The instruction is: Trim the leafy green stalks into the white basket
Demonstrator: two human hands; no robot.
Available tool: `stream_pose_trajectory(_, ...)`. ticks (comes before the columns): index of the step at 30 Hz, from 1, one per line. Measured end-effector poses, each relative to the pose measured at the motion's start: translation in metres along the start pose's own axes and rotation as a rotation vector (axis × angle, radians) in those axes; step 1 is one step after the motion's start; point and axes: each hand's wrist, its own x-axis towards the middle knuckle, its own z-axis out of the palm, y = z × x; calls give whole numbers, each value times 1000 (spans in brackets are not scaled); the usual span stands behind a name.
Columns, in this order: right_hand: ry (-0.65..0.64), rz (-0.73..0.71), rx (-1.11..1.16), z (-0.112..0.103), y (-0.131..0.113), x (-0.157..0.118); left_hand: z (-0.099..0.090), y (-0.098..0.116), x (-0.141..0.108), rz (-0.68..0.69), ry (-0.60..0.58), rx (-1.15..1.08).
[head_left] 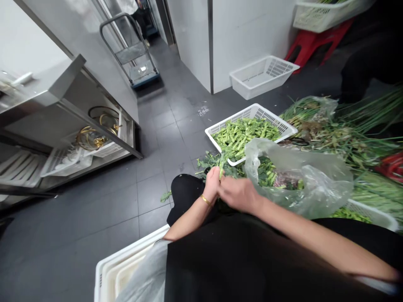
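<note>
My left hand, with a gold bangle at the wrist, grips a green vegetable stalk that stands upward from my fingers. My right hand is pressed against the lower end of the same stalk, its fingers pinched closed. Just beyond my hands lie leafy greens. A white plastic basket holding cut green stalks sits past them. A clear plastic bag with greens inside lies to the right of my right hand and hides the basket's near corner.
Long green vegetables are heaped on the right. A white basket stands on the grey tile floor, near a red stool. Stacked white crates are below my left arm; steel shelving and a trolley stand left.
</note>
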Motion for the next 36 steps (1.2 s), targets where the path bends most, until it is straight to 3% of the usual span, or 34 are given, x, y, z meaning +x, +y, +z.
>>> stream_pose_trajectory(2, -145, -118, -40, -6, -3, -6, -1, 0, 1, 26, 38, 47)
stream_pose_trajectory(4, -220, 6, 7, -16, 11, -1, -4, 0, -4, 161, 53, 195)
stream_pose_trajectory(7, -176, 317, 163, -22, 40, 21, -5, -5, -16, 392, 58, 481)
stream_pose_trajectory(9, -51, 380, 135, -16, 44, 29, -3, -8, -18, 447, 91, 543)
stream_pose_trajectory(10, 13, 324, 93, -10, 39, 28, -2, -8, -17, 439, 109, 518)
stream_pose_trajectory(12, 78, 80, 59, 2, 24, 19, 0, -8, -12, 356, 129, 363)
stream_pose_trajectory(14, 39, -131, 115, 7, 12, 7, 1, -3, -7, 224, 88, 133)
stream_pose_trajectory(16, -39, -64, 184, 1, 15, 4, 1, 2, -7, 143, 36, -82)
stream_pose_trajectory(19, -114, 275, 412, -15, 41, 20, 3, 7, -14, 117, -52, -262)
stream_pose_trajectory(21, -71, 356, 541, -18, 50, 31, 5, 7, -18, 64, -107, -318)
stream_pose_trajectory(24, 119, 198, 395, -6, 35, 28, 7, 6, -17, 7, -60, -360)
stream_pose_trajectory(27, 80, -97, 250, 6, 12, 9, 6, 7, -12, 32, 11, -343)
stream_pose_trajectory(28, 30, -93, 251, 7, 11, 5, 6, 8, -11, 46, 9, -335)
stream_pose_trajectory(32, -58, 246, 332, -9, 41, 19, 7, 6, -15, 11, -99, -328)
stream_pose_trajectory(34, -13, 238, 246, -16, 54, 31, 9, 4, -19, -25, -119, -327)
stream_pose_trajectory(36, 79, 144, 14, -16, 54, 35, 11, 2, -22, -51, -72, -344)
